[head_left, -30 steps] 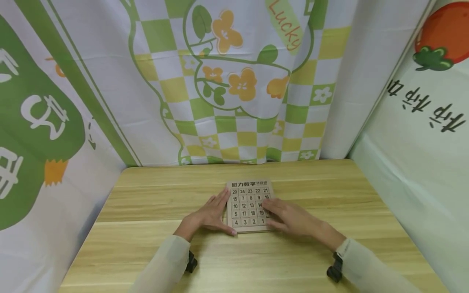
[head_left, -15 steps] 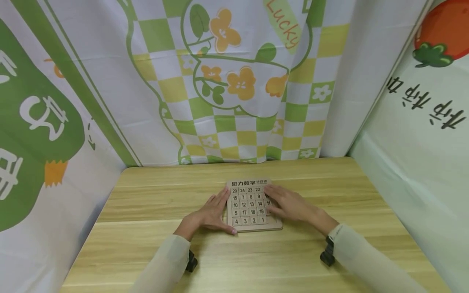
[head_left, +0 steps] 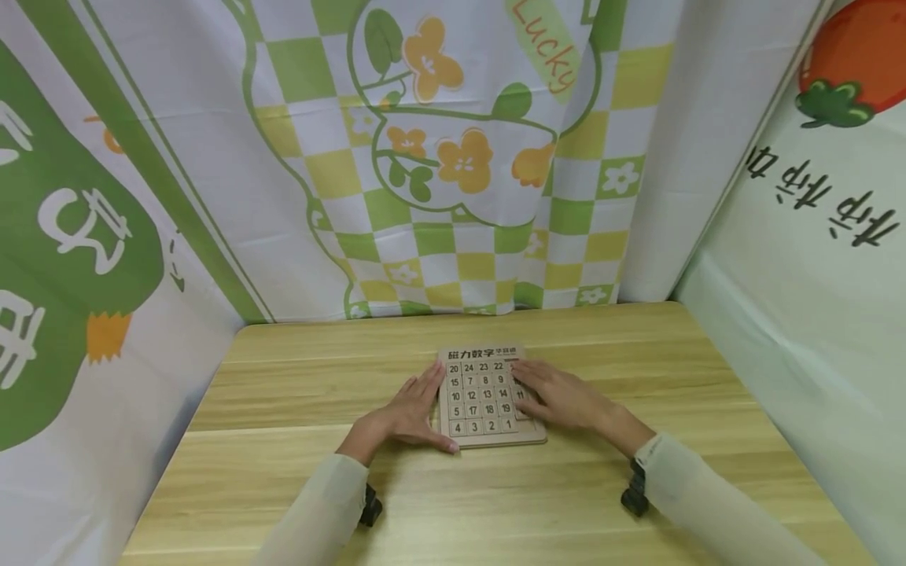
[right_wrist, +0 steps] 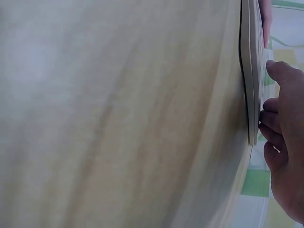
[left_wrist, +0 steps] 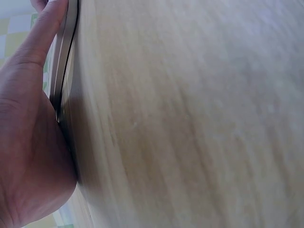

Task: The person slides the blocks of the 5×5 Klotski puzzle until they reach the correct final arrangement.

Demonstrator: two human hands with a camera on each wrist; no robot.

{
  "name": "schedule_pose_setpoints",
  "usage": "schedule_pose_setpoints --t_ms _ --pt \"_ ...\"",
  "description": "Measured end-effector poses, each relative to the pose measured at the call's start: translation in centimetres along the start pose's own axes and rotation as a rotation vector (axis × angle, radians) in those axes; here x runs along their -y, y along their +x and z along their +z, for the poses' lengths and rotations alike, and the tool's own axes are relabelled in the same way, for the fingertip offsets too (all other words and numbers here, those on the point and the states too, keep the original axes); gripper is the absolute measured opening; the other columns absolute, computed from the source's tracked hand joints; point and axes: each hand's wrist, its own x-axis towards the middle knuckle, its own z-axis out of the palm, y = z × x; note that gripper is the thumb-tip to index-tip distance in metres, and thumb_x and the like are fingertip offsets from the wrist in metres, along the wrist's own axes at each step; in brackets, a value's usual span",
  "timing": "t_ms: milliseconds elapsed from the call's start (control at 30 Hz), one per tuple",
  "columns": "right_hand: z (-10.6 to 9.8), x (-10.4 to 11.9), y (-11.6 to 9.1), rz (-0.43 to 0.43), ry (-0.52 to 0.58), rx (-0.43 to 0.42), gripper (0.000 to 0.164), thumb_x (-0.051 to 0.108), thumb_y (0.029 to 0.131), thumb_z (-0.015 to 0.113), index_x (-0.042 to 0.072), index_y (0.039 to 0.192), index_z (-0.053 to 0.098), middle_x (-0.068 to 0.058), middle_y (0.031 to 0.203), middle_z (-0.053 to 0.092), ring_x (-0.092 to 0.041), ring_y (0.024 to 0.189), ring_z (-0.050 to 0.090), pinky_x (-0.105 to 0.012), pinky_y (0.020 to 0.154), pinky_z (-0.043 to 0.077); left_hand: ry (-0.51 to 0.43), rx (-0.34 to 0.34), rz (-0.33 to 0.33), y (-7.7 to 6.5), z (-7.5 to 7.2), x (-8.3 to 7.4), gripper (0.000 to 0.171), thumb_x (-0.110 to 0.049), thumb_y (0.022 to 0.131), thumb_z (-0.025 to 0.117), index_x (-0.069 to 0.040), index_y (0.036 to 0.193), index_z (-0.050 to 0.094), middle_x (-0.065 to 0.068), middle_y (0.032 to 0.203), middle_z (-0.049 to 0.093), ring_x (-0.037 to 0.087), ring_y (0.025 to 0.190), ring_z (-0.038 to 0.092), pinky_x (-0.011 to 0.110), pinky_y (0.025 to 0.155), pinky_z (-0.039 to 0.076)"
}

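A wooden number slide puzzle (head_left: 488, 440) lies flat on the table, with rows of numbered tiles under a printed heading. Along its left edge rests my left hand (head_left: 405, 415), fingers extended and thumb at the lower left corner; the left wrist view shows this hand beside the board's edge (left_wrist: 61, 57). My right hand (head_left: 566, 397) reaches over from the right, its fingertips touching the upper part of the rightmost tile column and partly covering it. The right wrist view shows this hand's fingers bent above the board (right_wrist: 251, 95). An open slot shows at the lower right corner.
The wood-grain table (head_left: 304, 369) spreads around the puzzle on every side. A checked, flower-printed curtain (head_left: 453, 196) hangs behind the far edge, and printed cloth stands at left and right.
My right hand has moved up from the lower right side to the upper right column, then stayed about there. That column's tiles shift slightly downward. My left hand keeps its place.
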Motion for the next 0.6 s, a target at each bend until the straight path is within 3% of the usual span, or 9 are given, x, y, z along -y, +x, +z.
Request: schedule_pose_setpoints --t_ms 133,267,500,600 --pt "-0.1 0.6 -0.8 -0.014 -0.045 -0.01 0.065 0.043 0.105 0.065 -0.003 0.151 0.055 -0.024 0.157 0.052 -0.045 0.143 0.051 -0.059 0.117 0.044 -0.003 0.001 0.007 0.0 -0.3 -0.2 0.156 -0.093 0.065 0.072 -0.007 0.17 -0.006 0.014 0.177 -0.012 0.029 0.165 -0.005 0.055 0.132 0.0" --pt "-0.3 1.3 -1.2 -0.037 -0.08 -0.017 0.063 0.043 0.104 0.066 -0.003 0.147 0.059 -0.022 0.152 0.058 -0.042 0.14 0.055 -0.056 0.117 0.046 0.025 0.018 -0.014 -0.6 -1.5 -1.6 0.15 -0.078 0.072 0.082 -0.002 0.169 -0.003 0.02 0.177 -0.008 0.033 0.165 -0.001 0.056 0.132 0.004" --pt "-0.5 1.7 -1.5 -0.032 -0.087 0.0 0.062 0.043 0.106 0.064 -0.003 0.147 0.059 -0.021 0.153 0.057 -0.04 0.142 0.054 -0.054 0.118 0.045 0.005 -0.011 0.01 -0.4 -0.6 -0.7 0.154 -0.086 0.068 0.077 -0.005 0.17 -0.005 0.017 0.177 -0.011 0.031 0.165 -0.003 0.056 0.132 0.001" --pt "-0.4 1.7 -1.6 -0.05 -0.095 -0.011 0.061 0.041 0.106 0.064 -0.005 0.146 0.059 -0.023 0.152 0.057 -0.042 0.141 0.055 -0.056 0.117 0.046 0.009 0.007 0.002 -0.8 -1.3 -1.7 0.15 -0.081 0.072 0.079 -0.001 0.169 -0.003 0.02 0.177 -0.009 0.034 0.164 -0.001 0.058 0.132 0.003"
